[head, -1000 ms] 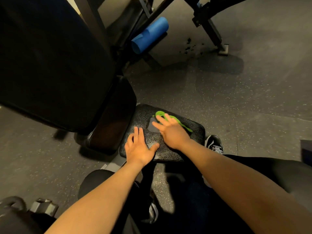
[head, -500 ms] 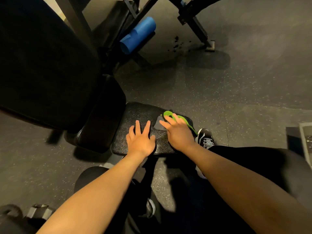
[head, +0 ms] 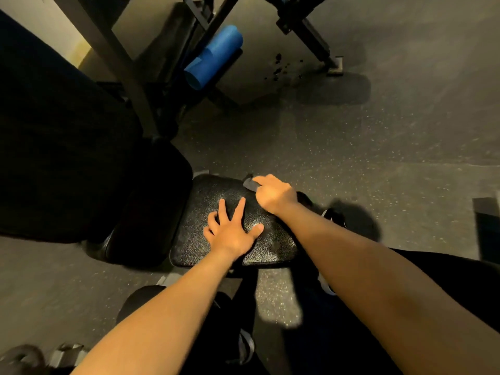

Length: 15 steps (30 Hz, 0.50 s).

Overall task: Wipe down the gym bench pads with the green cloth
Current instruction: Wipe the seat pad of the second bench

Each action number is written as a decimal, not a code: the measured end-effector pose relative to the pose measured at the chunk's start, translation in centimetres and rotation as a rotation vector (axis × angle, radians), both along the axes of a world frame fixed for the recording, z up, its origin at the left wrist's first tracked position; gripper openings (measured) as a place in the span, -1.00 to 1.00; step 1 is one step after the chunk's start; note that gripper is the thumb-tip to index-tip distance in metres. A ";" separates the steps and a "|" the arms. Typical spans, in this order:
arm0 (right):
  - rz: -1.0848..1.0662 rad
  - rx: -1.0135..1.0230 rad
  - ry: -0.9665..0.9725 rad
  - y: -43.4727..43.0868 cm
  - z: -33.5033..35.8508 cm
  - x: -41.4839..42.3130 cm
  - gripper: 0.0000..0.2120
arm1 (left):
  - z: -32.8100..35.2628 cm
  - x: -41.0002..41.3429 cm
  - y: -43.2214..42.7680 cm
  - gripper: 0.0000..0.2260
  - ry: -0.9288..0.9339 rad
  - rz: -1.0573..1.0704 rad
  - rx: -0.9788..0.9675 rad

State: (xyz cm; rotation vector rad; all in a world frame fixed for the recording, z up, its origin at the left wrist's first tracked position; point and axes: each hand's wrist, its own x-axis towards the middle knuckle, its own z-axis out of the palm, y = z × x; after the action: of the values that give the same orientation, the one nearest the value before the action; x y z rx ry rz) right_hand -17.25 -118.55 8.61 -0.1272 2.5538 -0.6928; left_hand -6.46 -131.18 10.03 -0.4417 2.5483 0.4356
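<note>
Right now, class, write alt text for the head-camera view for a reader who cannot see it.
A person's right hand holds a cloth, only a grey corner showing, at the far edge of a black bench seat pad. The left hand lies flat on it, fingers spread.

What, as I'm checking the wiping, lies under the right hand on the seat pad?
A grey corner of cloth pokes out from under the right hand at the far edge of the seat pad. The rest of it, any green included, is covered by the hand.
</note>
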 end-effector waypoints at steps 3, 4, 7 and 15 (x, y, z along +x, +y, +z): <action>0.168 0.054 0.104 -3.3 0.7 0.8 -0.50 | 0.2 -0.6 0.3 -0.28 -0.036 0.002 -0.014; 0.195 0.070 0.140 -4.0 0.6 1.2 -0.48 | 0.4 -0.7 0.5 -0.28 -0.046 0.008 -0.022; 0.181 0.073 0.157 -3.7 0.1 1.8 -0.50 | 0.8 -0.9 0.8 -0.28 -0.052 0.040 -0.011; -0.150 0.019 0.094 3.8 -0.8 3.3 -0.66 | 1.1 -0.4 0.4 -0.22 0.003 0.055 0.048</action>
State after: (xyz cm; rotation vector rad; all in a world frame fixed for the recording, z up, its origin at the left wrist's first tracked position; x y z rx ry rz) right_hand -13.94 -114.70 7.82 0.0397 2.6796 -0.7345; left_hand -6.89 -130.78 11.12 -0.4950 2.5275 0.5162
